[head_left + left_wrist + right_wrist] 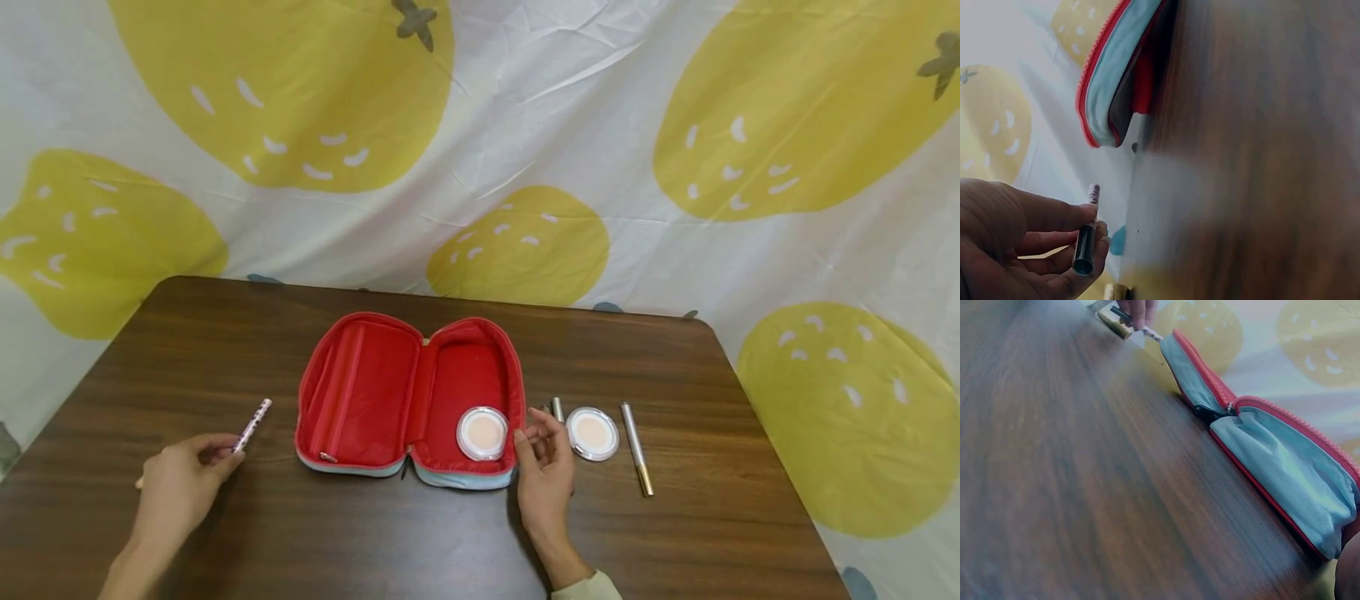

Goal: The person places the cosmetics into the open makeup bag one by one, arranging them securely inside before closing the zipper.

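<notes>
The left hand [178, 477], grip closed, pinches a slim spotted tube [253, 423], the right hand [546, 473] loosely gripping a soft fabric pouch [422, 396].

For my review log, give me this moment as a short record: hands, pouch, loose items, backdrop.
Left hand: pinches a slim patterned stick
Right hand: at the pouch's right edge; whether it grips is unclear
Pouch: open, red lining, light blue outside
Inside pouch: round compact, right half
Right of pouch, on table: second compact, silver-and-gold tube, another tube partly hidden
Backdrop: white cloth, yellow fruit print
</notes>
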`<move>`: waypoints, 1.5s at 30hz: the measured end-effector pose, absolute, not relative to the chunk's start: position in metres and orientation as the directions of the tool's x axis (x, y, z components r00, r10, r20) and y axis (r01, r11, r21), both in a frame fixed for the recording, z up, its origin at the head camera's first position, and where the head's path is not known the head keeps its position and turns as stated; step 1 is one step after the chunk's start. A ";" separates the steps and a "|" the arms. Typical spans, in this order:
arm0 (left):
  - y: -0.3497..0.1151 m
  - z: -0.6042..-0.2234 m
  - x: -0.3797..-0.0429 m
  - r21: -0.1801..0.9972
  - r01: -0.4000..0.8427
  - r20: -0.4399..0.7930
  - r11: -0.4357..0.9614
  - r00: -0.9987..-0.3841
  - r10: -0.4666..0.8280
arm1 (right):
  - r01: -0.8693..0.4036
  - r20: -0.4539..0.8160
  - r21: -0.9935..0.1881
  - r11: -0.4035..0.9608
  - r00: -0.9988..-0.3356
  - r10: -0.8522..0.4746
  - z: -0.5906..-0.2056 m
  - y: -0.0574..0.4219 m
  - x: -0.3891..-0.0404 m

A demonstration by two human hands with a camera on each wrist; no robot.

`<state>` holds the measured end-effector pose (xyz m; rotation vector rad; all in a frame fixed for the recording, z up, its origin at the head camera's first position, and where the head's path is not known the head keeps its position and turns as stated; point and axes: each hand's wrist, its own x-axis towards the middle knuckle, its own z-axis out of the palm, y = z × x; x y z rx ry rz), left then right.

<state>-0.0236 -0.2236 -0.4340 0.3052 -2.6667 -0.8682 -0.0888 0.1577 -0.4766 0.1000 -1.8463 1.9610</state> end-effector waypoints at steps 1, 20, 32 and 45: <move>-0.222 -0.433 -0.024 0.602 -0.098 0.245 0.792 -0.922 -0.300 | -0.361 0.346 -0.933 -0.008 -0.900 0.265 -0.473 0.157 -0.088; -0.207 -0.424 -0.042 0.748 -0.009 0.322 0.663 -0.869 -0.375 | -0.335 0.327 -0.942 0.014 -0.908 0.261 -0.449 0.152 -0.080; -0.194 -0.426 -0.053 0.883 0.063 0.288 0.465 -0.855 -0.431 | -0.375 0.359 -0.927 -0.012 -0.897 0.259 -0.450 0.151 -0.080; -0.158 -0.418 -0.068 0.925 0.055 0.239 0.375 -0.853 -0.465 | -0.358 0.344 -0.934 -0.007 -0.902 0.263 -0.449 0.151 -0.079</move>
